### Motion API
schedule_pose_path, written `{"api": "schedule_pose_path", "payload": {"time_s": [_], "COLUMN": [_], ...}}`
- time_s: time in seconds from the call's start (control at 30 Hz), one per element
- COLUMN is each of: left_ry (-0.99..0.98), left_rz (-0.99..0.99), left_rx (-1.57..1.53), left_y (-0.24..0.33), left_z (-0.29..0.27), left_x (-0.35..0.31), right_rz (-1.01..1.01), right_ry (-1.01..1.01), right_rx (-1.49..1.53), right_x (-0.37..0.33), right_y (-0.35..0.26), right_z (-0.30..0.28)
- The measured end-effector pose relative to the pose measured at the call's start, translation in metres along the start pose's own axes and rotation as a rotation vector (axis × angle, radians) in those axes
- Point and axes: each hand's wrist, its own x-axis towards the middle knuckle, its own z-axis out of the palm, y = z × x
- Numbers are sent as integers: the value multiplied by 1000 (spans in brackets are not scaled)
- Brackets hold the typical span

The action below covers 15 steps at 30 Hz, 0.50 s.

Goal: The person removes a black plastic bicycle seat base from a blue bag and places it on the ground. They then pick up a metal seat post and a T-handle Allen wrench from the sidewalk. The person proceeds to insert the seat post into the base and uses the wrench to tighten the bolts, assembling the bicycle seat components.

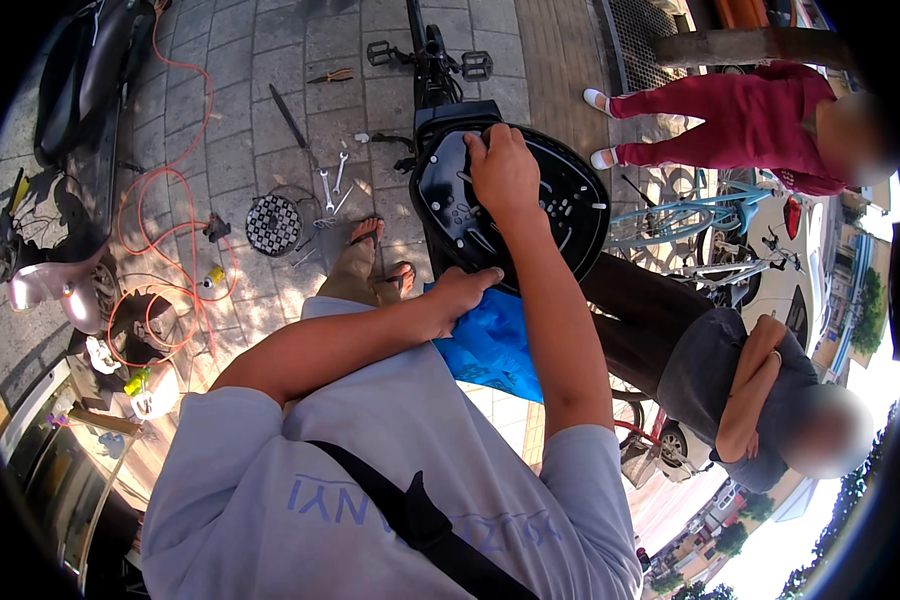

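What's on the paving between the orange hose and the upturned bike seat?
In the head view, between the orange hose and the black seat underside lie a round checkered disc and several wrenches, with a sandalled foot nearer the seat.

Open-air street repair spot: paved ground (270,60) strewn with wrenches (332,185), orange hose (175,190), parked bicycles (685,215).

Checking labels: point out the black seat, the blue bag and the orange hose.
Seat (570,205), head view, right side of its underside.
Bag (490,345), head view, middle.
Hose (192,150), head view, stretch on the paving.
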Motion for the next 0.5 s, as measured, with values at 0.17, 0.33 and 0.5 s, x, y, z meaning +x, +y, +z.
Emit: {"api": "schedule_pose_path", "payload": {"time_s": [0.17,0.33,0.5], "left_ry": [-17,4,6], "left_rz": [-9,-5,3], "left_rx": [-48,29,9], "left_y": [-6,-1,-7], "left_z": [-2,-1,-4], "left_x": [11,3,12], "right_rz": [-76,50,-21], "right_ry": [92,1,63], "right_rx": [136,81,162], "right_x": [-4,-1,-2], "right_y": [11,-2,13], "right_z": [2,-3,-2]}}
